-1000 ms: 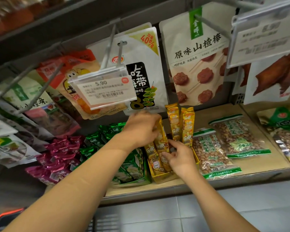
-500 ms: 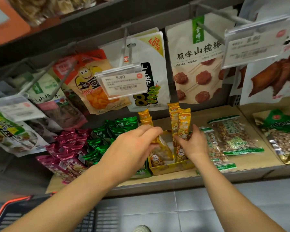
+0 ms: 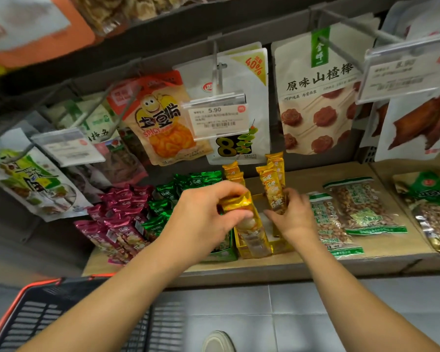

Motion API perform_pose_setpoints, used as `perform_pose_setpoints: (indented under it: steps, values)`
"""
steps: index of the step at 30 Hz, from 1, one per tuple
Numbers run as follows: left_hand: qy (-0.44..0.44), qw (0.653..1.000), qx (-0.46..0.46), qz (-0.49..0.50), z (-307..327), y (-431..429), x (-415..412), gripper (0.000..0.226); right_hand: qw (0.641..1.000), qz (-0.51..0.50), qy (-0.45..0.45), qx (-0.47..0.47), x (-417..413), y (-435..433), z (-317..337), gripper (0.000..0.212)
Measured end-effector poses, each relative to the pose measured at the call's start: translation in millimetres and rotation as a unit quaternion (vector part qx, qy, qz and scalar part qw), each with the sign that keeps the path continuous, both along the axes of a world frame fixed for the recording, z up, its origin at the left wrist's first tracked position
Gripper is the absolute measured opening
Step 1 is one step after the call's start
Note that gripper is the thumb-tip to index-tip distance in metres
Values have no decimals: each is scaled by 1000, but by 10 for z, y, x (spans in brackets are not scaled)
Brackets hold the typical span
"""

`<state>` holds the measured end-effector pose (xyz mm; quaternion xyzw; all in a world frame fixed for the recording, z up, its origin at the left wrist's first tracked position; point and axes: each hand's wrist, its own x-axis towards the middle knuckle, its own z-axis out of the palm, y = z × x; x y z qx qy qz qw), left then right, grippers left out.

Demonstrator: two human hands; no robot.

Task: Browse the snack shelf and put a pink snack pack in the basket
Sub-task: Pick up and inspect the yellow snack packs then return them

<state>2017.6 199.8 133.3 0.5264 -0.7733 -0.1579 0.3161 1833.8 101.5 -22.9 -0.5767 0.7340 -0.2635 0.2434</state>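
Pink snack packs (image 3: pixel 117 219) lie piled at the left end of the low shelf, untouched by either hand. My left hand (image 3: pixel 203 219) grips the top of a yellow snack pack (image 3: pixel 249 224) over the yellow display box (image 3: pixel 277 247). To its right, my right hand (image 3: pixel 294 217) holds an upright yellow pack (image 3: pixel 274 191) at the box's right side. The black basket with the orange rim (image 3: pixel 36 311) sits on the floor at the lower left, partly behind my left arm.
Green packs (image 3: pixel 178 194) fill the box between the pink and yellow ones. Bags of peanuts (image 3: pixel 358 207) lie on the shelf board (image 3: pixel 290 265) to the right. Hanging bags and price tags (image 3: pixel 216 118) on metal hooks jut out above. A shoe tip (image 3: pixel 219 341) shows on the tiled floor.
The view tilted down, so more of the basket and floor shows. My left hand drew the yellow pack nearer and lower. My right hand stayed at the upright yellow packs.
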Motion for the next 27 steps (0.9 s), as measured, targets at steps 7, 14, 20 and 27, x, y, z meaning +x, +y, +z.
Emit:
perform_pose_setpoints:
  steps: [7,14,20,27]
  values:
    - [96,984,107,102,24,-166,130,19,945,176,-274,39,113,81,646,35]
    - [270,946,157,89,142,95,189,8,802,338,-417,262,310,653,1297,84]
    - [459,842,282,-41,347,330,173,17,923,315,-207,82,149,1087,1644,84]
    - [477,834,275,-31,407,317,162,5,874,397,-252,123,29,1192,1764,61]
